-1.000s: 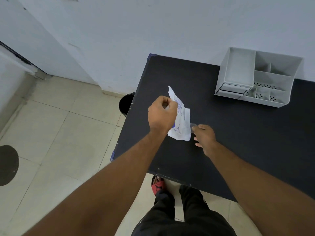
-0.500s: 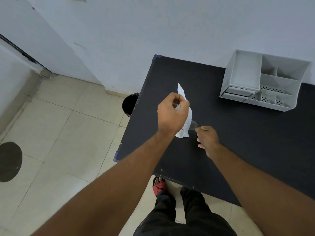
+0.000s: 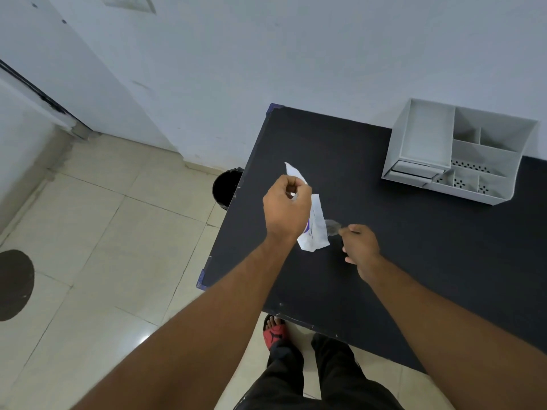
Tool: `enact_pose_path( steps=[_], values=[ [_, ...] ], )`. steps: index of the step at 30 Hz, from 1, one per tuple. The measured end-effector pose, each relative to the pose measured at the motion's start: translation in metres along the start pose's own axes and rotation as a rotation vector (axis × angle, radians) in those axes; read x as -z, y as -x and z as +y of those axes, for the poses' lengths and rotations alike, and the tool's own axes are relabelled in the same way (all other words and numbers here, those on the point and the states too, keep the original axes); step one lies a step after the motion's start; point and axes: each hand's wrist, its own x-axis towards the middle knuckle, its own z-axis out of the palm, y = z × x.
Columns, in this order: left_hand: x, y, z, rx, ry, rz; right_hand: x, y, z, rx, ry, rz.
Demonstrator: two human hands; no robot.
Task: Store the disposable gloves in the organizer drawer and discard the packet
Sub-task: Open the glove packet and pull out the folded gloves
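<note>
My left hand [image 3: 286, 209] is closed on the top of a white paper packet [image 3: 316, 229] with blue print, holding it up over the left part of the black table [image 3: 429, 261]. A thin, see-through glove [image 3: 332, 226] sticks out of the packet's right side. My right hand [image 3: 359, 244] pinches that glove between thumb and fingers, just right of the packet. The grey organizer [image 3: 461, 155] stands at the table's back right; its drawer [image 3: 414, 172] at the lower left looks almost shut.
A black bin [image 3: 226, 187] stands on the tiled floor against the table's left edge. A white wall runs behind the table. My legs and a red sandal [image 3: 273, 332] show below the front edge. A dark round patch [image 3: 13, 284] marks the floor at far left.
My hands have shifted a little to the right over the table. The glove shows slightly further out of the packet than before.
</note>
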Motion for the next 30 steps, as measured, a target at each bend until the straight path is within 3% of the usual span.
enact_pose_path(
  steps=[3,8,14,22,26,30],
  values=[
    [0.014,-0.012,-0.011,0.087,-0.046,0.135,0.0,0.001,-0.004,0.012,0.01,-0.024],
    [0.047,-0.026,-0.05,0.143,-0.376,0.253,-0.008,0.004,-0.007,0.009,0.056,-0.119],
    [0.06,-0.015,-0.096,0.276,-0.638,0.082,-0.018,0.007,-0.005,0.025,0.085,-0.143],
    [0.039,0.001,-0.114,-0.065,-1.162,-0.219,-0.031,0.011,-0.007,-0.004,0.009,-0.2],
    [0.03,-0.005,-0.117,-0.096,-1.145,-0.45,-0.036,0.014,-0.013,-0.024,-0.1,-0.254],
    [0.026,-0.008,-0.122,-0.063,-1.064,-0.553,-0.038,0.012,-0.011,-0.025,-0.104,-0.321]
  ],
)
